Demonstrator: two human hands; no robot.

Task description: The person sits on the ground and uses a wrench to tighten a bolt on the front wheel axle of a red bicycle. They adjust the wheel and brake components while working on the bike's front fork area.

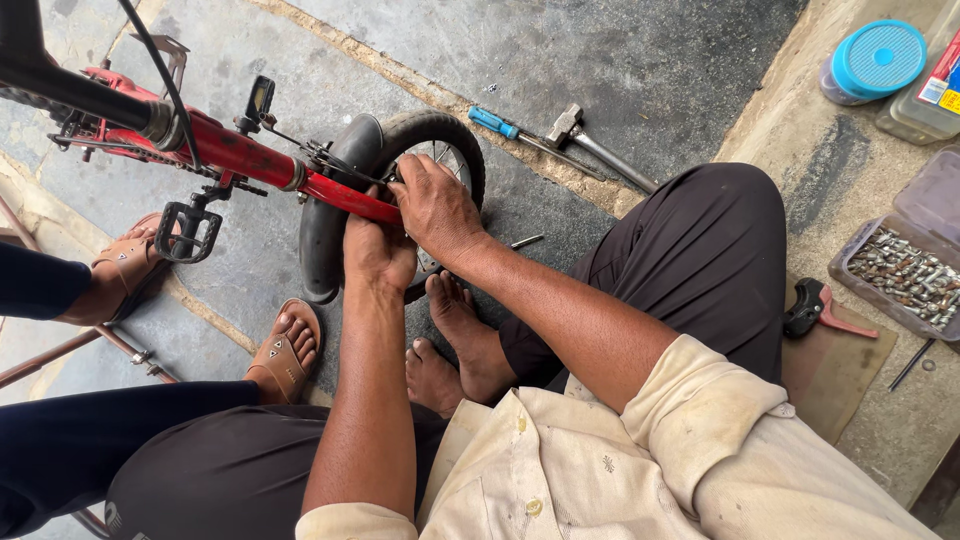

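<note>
Hands both at the rear end of the small red bicycle frame (240,155), lying far left of my knees: my left hand (378,255) clasps the black mudguard (330,215) and my right hand (435,208) closes on the stay beside the one wheel (445,145). I judge this a fitting step; next calls for a tool. Behind lie one blue-handled screwdriver (495,122) and one hammer (590,140); right, one tray of bolts (905,272).
</note>
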